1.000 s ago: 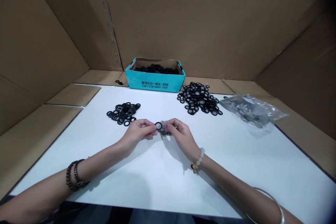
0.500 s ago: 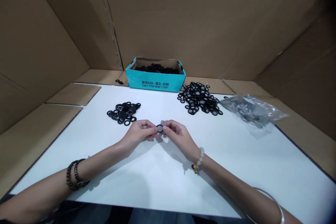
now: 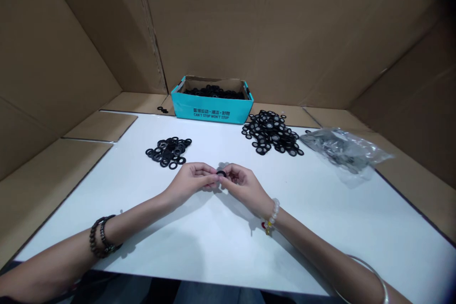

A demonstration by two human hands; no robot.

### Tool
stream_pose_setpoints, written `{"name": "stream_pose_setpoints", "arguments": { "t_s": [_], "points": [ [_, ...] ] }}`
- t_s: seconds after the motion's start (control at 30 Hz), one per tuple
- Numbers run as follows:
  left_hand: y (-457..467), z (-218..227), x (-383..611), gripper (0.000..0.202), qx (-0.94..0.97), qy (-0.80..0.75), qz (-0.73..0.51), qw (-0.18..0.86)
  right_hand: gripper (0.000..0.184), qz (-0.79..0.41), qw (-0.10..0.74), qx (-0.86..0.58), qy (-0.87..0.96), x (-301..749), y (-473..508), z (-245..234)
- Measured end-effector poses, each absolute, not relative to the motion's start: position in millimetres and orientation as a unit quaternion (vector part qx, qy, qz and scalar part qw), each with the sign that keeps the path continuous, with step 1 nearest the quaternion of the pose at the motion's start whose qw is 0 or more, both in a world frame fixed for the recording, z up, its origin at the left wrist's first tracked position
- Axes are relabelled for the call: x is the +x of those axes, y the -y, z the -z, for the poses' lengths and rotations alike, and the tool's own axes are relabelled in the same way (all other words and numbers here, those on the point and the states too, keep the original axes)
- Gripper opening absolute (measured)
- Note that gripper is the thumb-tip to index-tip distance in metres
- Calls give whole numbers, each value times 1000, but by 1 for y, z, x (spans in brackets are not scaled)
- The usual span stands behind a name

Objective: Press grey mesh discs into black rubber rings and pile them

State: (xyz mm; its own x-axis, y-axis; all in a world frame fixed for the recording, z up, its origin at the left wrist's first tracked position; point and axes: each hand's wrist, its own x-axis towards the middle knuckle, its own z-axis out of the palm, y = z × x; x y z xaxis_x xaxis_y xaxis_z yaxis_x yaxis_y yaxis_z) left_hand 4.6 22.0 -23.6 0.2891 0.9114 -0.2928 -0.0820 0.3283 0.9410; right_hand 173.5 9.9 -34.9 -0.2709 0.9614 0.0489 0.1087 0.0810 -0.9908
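Cardboard walls [image 3: 302, 33] around a tabletop [image 3: 228, 247] piled with black rings [image 3: 166, 154] suggest a workshop.

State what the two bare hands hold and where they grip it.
A small round black ring, pinched by its rim from opposite sides: the bare left hand at its left edge, the bare right hand at its right. Its material cannot be told.

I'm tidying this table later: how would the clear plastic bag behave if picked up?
The bag looks floppy, its thin film crumpled and slack. It would probably sag where the gray pieces bunch inside. Its shiny surface may feel slippery.
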Motion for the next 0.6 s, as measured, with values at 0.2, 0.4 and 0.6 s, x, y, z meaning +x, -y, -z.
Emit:
{"name": "stream_pose_setpoints", "arguments": {
  "t_s": [0.2, 0.4, 0.6],
  "points": [
    [-21, 19, 5, 29, 441, -446, -378, 681, 21, -542, 418, -421, 595, 174, -10, 36],
    [-21, 19, 4, 28, 432, -446, -353, 699, 23, -575, 424, -399, 575, 176, -11, 35],
    [-22, 25, 2, 27, 470, -433, -369, 675, 25, -604, 417, -398, 551, 176, -12, 32]
  ]
}}
